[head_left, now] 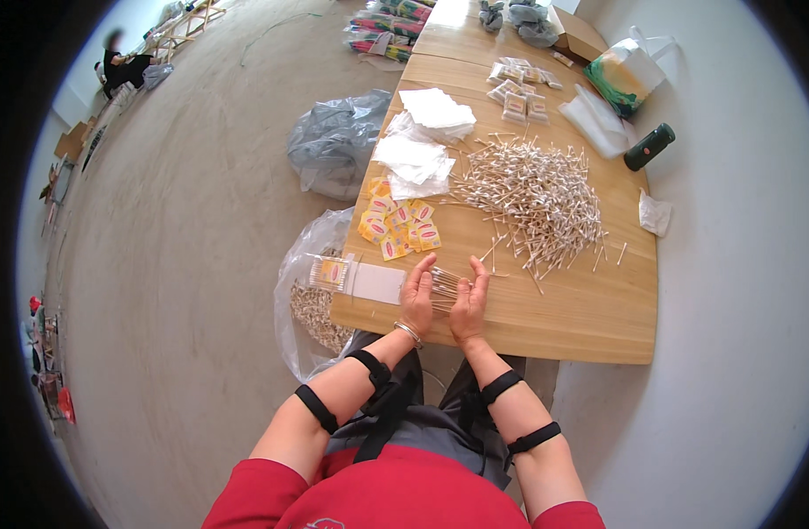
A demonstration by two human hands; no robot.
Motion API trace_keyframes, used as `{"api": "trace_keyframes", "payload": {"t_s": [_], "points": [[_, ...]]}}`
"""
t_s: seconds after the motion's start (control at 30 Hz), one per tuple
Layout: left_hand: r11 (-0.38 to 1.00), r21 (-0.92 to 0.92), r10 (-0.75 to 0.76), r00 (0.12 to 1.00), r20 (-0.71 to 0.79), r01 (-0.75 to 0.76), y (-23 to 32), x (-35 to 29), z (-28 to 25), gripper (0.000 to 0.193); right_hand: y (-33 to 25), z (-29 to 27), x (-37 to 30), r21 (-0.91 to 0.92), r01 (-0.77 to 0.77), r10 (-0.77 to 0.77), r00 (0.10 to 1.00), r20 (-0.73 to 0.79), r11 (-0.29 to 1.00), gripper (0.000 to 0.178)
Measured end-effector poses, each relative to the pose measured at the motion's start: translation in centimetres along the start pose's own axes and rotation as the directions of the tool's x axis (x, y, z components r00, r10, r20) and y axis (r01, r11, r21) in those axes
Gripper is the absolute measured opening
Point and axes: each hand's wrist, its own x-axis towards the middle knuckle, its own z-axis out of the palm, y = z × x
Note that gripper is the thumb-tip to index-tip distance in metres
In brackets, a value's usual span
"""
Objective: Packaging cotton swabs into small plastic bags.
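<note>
Cotton swabs (444, 291) bundled between left fingers (418, 280) and right fingers (480, 275); both clamped on them.

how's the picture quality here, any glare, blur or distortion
In the head view, fisheye distortion bows the right edge of the wooden table and the corners go black; also in the head view, glare pales the table's far end, the distant person's head is blurred, while the left hand, right hand and swabs between them look fairly clear.
</note>
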Motion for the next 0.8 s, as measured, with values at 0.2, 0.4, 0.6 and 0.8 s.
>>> {"api": "trace_keyframes", "payload": {"t_s": [0.2, 0.4, 0.6, 0.8], "points": [[0.991, -0.125, -0.046, 0.997, -0.062, 0.037, 0.3, 1.7, -1.5, 0.037, -0.4, -1.8, 0.3, -0.462, 0.281, -0.218, 0.958, 0.185, 0.841, 0.047], [0.986, -0.159, -0.056, 0.998, 0.01, 0.057, -0.3, 1.7, -1.0, 0.039, 0.2, -1.4, 0.4, -0.23, 0.097, -0.022, 0.951, 0.308, 0.968, 0.042], [0.994, -0.112, -0.013, 1.0, 0.025, 0.016, -0.7, 1.3, -0.6, 0.041, 0.1, -0.6, 0.3, -0.08, 0.06, -0.054, 0.996, 0.069, 0.995, 0.039], [0.977, -0.206, -0.036, 0.998, 0.041, 0.044, -0.9, 1.2, -1.7, 0.044, -0.9, -0.7, -0.2, -0.026, 0.048, -0.046, 0.996, 0.079, 0.999, 0.052]]}}
